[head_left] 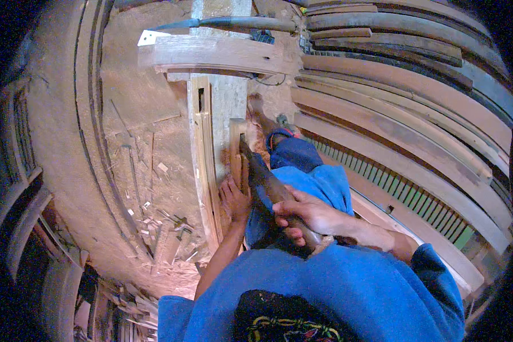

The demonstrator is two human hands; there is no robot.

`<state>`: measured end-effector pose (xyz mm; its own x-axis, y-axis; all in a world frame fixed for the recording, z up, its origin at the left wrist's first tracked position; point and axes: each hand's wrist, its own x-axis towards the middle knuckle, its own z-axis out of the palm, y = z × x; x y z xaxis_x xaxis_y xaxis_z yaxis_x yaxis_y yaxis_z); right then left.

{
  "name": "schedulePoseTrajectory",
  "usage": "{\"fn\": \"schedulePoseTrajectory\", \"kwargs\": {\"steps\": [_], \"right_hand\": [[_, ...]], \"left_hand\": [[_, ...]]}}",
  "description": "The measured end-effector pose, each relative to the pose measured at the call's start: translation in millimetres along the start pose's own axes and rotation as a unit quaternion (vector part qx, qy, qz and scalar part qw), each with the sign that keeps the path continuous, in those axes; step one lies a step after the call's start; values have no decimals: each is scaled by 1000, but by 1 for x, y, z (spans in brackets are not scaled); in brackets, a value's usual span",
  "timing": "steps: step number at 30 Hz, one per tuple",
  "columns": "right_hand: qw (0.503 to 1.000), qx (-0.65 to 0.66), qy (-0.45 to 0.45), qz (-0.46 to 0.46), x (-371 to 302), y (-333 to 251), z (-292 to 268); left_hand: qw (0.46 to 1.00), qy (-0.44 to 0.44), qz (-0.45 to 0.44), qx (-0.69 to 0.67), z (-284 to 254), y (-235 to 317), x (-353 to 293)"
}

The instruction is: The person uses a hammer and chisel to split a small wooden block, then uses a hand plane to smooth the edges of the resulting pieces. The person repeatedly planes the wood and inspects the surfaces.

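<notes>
My right hand (305, 215) is wrapped round a thick brown tapered tool (268, 183), which looks like a wooden-handled chisel. It slants forward and left from my belly. Its narrow dark end meets a slot near the far end of a short wooden piece (237, 126); how deep it reaches I cannot tell. My left hand (235, 198) rests against the near part of that piece, fingers spread on the wood. Just left of it lies a long narrow wooden bar (203, 134) with a cut slot at its far end. Both pieces lie along a pale, worn beam (222, 105).
A thick wooden block (216, 54) lies across the beam's far part, with a long-handled tool (239, 23) behind it. Long planks (404, 125) are stacked at right. Offcuts and hand tools (179, 225) litter the dusty floor at left. My bare foot (262, 114) is beside the beam.
</notes>
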<state>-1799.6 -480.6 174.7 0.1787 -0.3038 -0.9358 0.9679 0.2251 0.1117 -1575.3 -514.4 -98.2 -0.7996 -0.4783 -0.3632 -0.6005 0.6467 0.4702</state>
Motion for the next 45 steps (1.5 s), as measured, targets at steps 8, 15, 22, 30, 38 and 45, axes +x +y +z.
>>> {"fn": "schedulePoseTrajectory", "kwargs": {"steps": [8, 15, 22, 30, 38, 45], "right_hand": [[998, -50, 31, -4, 39, 16, 10], [999, 5, -28, -25, 41, 21, -24], [999, 40, -25, -20, 19, 43, -39], [997, 33, -56, -35, 11, 37, -40], [998, 14, -51, -29, 0, 26, -29], [999, 38, -31, -9, -3, 23, -21]], "left_hand": [[999, -29, 16, -6, 7, -15, -12], [1000, 27, 2, -5, 2, -9, 3], [998, 34, -18, -57, -43, 25, 17], [999, 38, -4, 4, -37, 19, 11], [999, 7, -37, -21, -39, 20, 18], [999, 37, -8, 23, -31, 14, 16]]}}
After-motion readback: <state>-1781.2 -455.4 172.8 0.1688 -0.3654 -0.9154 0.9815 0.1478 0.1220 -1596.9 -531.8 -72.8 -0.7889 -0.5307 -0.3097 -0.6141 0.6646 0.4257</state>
